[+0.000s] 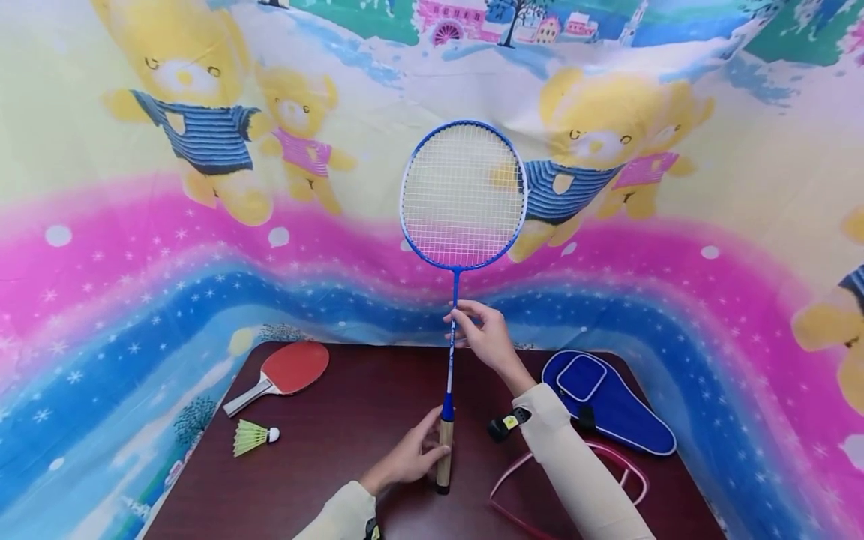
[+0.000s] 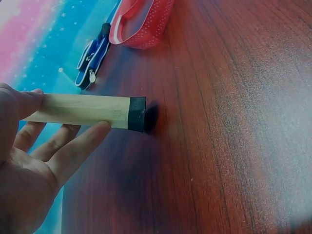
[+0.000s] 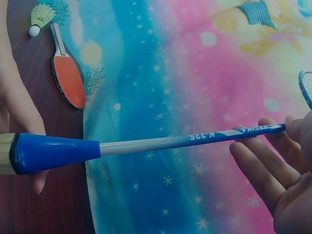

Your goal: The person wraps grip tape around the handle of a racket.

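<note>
A blue and white badminton racket (image 1: 463, 196) stands upright over the table, strung head on top and handle down. My left hand (image 1: 408, 455) holds the tan handle (image 2: 87, 109) between thumb and fingers; its black end cap (image 2: 137, 114) points at the tabletop in the left wrist view. Higher up, my right hand (image 1: 491, 337) pinches the thin shaft (image 3: 161, 145) just below the head, with thumb and fingers on either side. White lettering shows along the shaft in the right wrist view.
On the dark table (image 1: 364, 390), a red table tennis paddle (image 1: 297, 369) and a yellow-green shuttlecock (image 1: 253, 437) lie at left. A blue paddle case (image 1: 631, 416) lies at right, near a red-trimmed pouch (image 2: 148, 34) partly behind my right sleeve. A patterned cloth (image 1: 378, 120) hangs behind.
</note>
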`<control>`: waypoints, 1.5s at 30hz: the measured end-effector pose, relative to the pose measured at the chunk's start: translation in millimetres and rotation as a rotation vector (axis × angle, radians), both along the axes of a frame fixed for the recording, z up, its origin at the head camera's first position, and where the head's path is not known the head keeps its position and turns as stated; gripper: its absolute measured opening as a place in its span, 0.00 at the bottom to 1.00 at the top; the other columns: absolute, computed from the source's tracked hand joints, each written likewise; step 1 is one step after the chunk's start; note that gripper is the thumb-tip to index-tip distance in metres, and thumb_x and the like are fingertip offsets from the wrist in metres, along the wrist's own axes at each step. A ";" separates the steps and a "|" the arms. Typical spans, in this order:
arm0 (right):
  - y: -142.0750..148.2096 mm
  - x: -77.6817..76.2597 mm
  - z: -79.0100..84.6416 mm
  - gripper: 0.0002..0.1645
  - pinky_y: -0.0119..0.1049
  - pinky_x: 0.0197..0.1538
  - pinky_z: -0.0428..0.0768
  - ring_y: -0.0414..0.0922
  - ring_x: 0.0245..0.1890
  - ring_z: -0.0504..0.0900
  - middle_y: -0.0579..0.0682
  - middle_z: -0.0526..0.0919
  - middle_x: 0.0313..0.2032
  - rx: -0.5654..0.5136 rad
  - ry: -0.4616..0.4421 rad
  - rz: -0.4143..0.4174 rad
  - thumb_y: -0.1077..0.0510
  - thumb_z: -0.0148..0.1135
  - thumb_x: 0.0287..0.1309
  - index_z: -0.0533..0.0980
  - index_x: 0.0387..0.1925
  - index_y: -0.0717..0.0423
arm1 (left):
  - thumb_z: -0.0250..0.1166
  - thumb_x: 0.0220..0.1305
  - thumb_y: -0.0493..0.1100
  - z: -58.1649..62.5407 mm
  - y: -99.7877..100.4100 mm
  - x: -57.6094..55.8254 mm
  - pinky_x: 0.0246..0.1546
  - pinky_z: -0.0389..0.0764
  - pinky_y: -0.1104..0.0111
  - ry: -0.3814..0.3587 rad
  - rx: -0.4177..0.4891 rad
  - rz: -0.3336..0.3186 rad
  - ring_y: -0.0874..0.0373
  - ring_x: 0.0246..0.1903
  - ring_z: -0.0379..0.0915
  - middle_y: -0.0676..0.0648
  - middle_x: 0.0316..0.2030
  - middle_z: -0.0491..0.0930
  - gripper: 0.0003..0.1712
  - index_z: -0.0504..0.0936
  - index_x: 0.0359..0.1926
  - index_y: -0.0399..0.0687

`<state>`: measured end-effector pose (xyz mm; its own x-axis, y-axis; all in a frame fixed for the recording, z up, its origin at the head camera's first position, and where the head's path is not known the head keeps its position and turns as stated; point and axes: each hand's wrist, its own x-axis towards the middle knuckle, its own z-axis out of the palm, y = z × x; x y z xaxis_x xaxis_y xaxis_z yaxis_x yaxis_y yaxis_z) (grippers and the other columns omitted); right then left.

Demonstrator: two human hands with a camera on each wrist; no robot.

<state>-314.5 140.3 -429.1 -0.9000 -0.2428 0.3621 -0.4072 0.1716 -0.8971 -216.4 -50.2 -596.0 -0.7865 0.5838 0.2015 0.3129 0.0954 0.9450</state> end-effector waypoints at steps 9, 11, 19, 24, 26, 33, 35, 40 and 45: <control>2.3 -6.6 -3.7 0.20 0.58 0.43 0.88 0.53 0.38 0.92 0.62 0.89 0.48 -0.041 -0.034 -0.007 0.52 0.60 0.74 0.80 0.61 0.57 | 0.60 0.73 0.30 -5.4 1.8 0.9 0.38 0.90 0.60 -0.012 0.013 0.011 0.28 0.51 0.81 0.25 0.54 0.75 0.42 0.50 0.80 0.44; 2.5 -8.5 -5.3 0.20 0.55 0.43 0.89 0.55 0.39 0.92 0.61 0.89 0.48 -0.039 -0.025 -0.013 0.52 0.60 0.74 0.80 0.61 0.57 | 0.60 0.72 0.28 -9.4 2.1 2.1 0.39 0.90 0.62 -0.008 0.025 -0.011 0.27 0.48 0.81 0.23 0.54 0.75 0.46 0.45 0.81 0.43; 2.4 -13.8 -7.6 0.21 0.54 0.43 0.89 0.61 0.42 0.91 0.62 0.89 0.49 -0.033 -0.013 -0.028 0.52 0.61 0.74 0.80 0.62 0.53 | 0.58 0.72 0.27 -26.7 5.4 4.1 0.40 0.88 0.64 -0.012 0.019 -0.028 0.28 0.44 0.83 0.24 0.52 0.80 0.50 0.37 0.82 0.45; 1.7 -17.3 -6.1 0.22 0.56 0.45 0.88 0.61 0.43 0.90 0.67 0.86 0.52 -0.049 -0.036 -0.031 0.52 0.61 0.73 0.79 0.63 0.56 | 0.58 0.72 0.27 -27.1 8.2 -1.6 0.33 0.87 0.66 0.007 0.003 -0.002 0.29 0.43 0.84 0.23 0.50 0.81 0.49 0.38 0.82 0.45; 1.9 -19.1 -6.0 0.22 0.53 0.45 0.89 0.62 0.44 0.90 0.68 0.86 0.52 -0.057 -0.046 -0.032 0.51 0.61 0.73 0.79 0.63 0.56 | 0.58 0.72 0.27 -26.2 8.8 -3.9 0.33 0.86 0.68 -0.002 -0.006 0.005 0.29 0.44 0.84 0.24 0.50 0.81 0.49 0.38 0.82 0.46; 3.0 -23.6 -7.4 0.20 0.48 0.44 0.90 0.57 0.43 0.91 0.65 0.87 0.50 -0.061 -0.058 -0.054 0.50 0.62 0.72 0.81 0.59 0.55 | 0.58 0.72 0.27 -29.3 10.7 -11.6 0.36 0.88 0.64 0.015 -0.027 0.027 0.30 0.46 0.85 0.25 0.50 0.82 0.49 0.39 0.82 0.44; 3.2 -24.4 -8.9 0.20 0.47 0.43 0.90 0.54 0.43 0.92 0.65 0.87 0.50 -0.057 -0.062 -0.057 0.50 0.61 0.73 0.81 0.59 0.56 | 0.58 0.72 0.28 -31.4 10.7 -12.6 0.37 0.87 0.67 0.018 -0.036 0.035 0.31 0.46 0.85 0.26 0.51 0.83 0.48 0.39 0.82 0.43; 4.4 -25.8 -12.2 0.20 0.54 0.45 0.89 0.53 0.42 0.92 0.68 0.86 0.51 -0.063 -0.058 -0.055 0.51 0.61 0.73 0.81 0.58 0.57 | 0.59 0.73 0.29 -33.3 10.4 -12.6 0.36 0.85 0.71 0.020 -0.054 0.041 0.36 0.46 0.86 0.28 0.51 0.83 0.48 0.39 0.82 0.43; 5.8 -27.3 -13.9 0.20 0.65 0.48 0.85 0.62 0.46 0.89 0.69 0.85 0.51 -0.075 -0.077 -0.033 0.52 0.61 0.74 0.80 0.59 0.58 | 0.58 0.74 0.31 -30.9 9.9 -12.1 0.37 0.86 0.68 0.016 -0.073 0.042 0.39 0.47 0.87 0.30 0.52 0.83 0.49 0.38 0.83 0.50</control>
<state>-341.9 146.2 -442.9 -0.9329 -0.1879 0.3072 -0.3316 0.1153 -0.9364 -228.4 -40.3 -626.9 -0.8078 0.5636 0.1728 0.3224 0.1770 0.9299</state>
